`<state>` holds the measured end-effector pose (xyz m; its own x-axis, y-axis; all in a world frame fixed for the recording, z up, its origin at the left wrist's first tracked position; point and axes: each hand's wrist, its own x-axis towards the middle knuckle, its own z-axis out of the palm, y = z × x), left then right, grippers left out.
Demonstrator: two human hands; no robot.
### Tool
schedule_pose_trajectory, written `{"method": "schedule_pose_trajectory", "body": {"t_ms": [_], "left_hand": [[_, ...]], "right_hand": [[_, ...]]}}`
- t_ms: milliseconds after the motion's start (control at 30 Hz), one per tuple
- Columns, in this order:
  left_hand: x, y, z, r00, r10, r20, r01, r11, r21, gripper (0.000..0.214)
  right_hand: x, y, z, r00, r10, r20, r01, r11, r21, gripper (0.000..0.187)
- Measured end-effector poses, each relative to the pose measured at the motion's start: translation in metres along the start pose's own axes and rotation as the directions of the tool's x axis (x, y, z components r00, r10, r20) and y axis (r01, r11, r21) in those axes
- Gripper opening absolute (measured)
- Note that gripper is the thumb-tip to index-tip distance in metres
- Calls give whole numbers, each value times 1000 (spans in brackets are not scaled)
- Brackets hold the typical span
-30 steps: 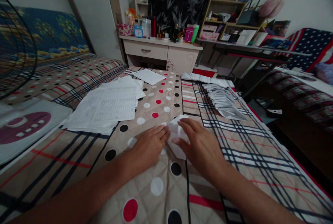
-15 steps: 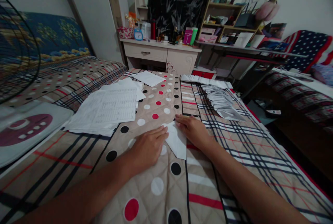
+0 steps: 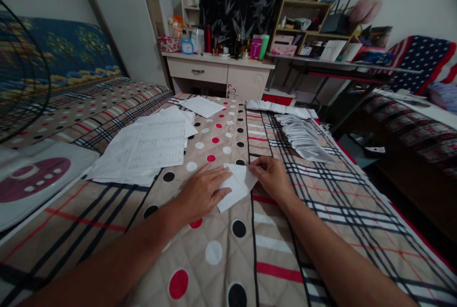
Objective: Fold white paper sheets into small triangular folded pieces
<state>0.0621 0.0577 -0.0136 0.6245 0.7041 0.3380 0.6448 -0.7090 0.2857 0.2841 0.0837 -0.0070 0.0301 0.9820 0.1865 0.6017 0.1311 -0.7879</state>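
Note:
A small folded sheet of white paper [image 3: 236, 192] lies on the patterned bedspread [image 3: 214, 252] between my hands. My left hand [image 3: 203, 190] rests over its left side, fingers stretched out and the thumb lying on the paper. With thumb and fingertips, my right hand [image 3: 274, 177] pinches the paper's upper right corner. Farther off to the left is a spread pile of printed sheets [image 3: 143, 147], and one more white sheet [image 3: 203, 106] lies beyond it. On the right, a row of folded paper pieces [image 3: 298, 135] overlaps like a fan, with another folded paper strip [image 3: 280, 108] behind.
A white plastic bag [image 3: 39, 178] with a purple print lies at the left edge, near a fan guard [image 3: 44, 83]. Past the bed stand a white dresser [image 3: 200, 71] with bottles on top and a desk with a wooden shelf [image 3: 303, 7].
The folded paper has turned, its lower point swinging left. My right hand has gone from lying flat to pinching the paper's corner. My left hand's thumb now shows, spread over the paper.

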Motion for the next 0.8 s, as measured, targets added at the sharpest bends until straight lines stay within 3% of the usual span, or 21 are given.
{"method": "schedule_pose_trajectory", "body": {"t_ms": [100, 200, 300, 367, 433, 500, 567, 633, 700, 800], "left_hand": [[1, -5, 0, 999, 9, 31, -10, 999, 37, 38], [-2, -9, -1, 998, 25, 54, -29, 996, 81, 42], [-8, -10, -2, 997, 52, 65, -58, 994, 96, 49], [-10, -9, -3, 995, 79, 61, -84, 992, 94, 49], [-12, -8, -4, 992, 120, 51, -124, 988, 90, 45], [-12, -7, -4, 985, 167, 36, -169, 982, 86, 39], [-12, -7, -5, 980, 200, 19, -201, 977, 75, 36], [-13, -7, -4, 978, 209, -3, -209, 977, 51, 37], [-13, -8, -3, 979, 204, -24, -204, 979, 21, 37], [-14, -10, 1, 978, 200, -54, -201, 980, -8, 35]], "right_hand": [[-7, -4, 4, 994, 61, -94, -61, 998, 8, 12], [-13, -8, 5, 992, 32, -119, -42, 996, -83, 9], [-17, -10, -1, 1000, -28, -12, 24, 972, -233, 8], [-17, -8, -8, 991, -113, 77, 132, 940, -315, 8], [-14, -6, -14, 954, -258, 154, 294, 907, -300, 16], [-10, -3, -20, 877, -392, 277, 448, 877, -176, 33], [-6, 0, -24, 784, -464, 414, 519, 854, -27, 43], [-3, 3, -27, 715, -473, 515, 519, 853, 62, 42], [-2, 5, -30, 694, -451, 561, 497, 864, 80, 44], [-2, 6, -31, 699, -424, 575, 468, 880, 80, 49]]}}
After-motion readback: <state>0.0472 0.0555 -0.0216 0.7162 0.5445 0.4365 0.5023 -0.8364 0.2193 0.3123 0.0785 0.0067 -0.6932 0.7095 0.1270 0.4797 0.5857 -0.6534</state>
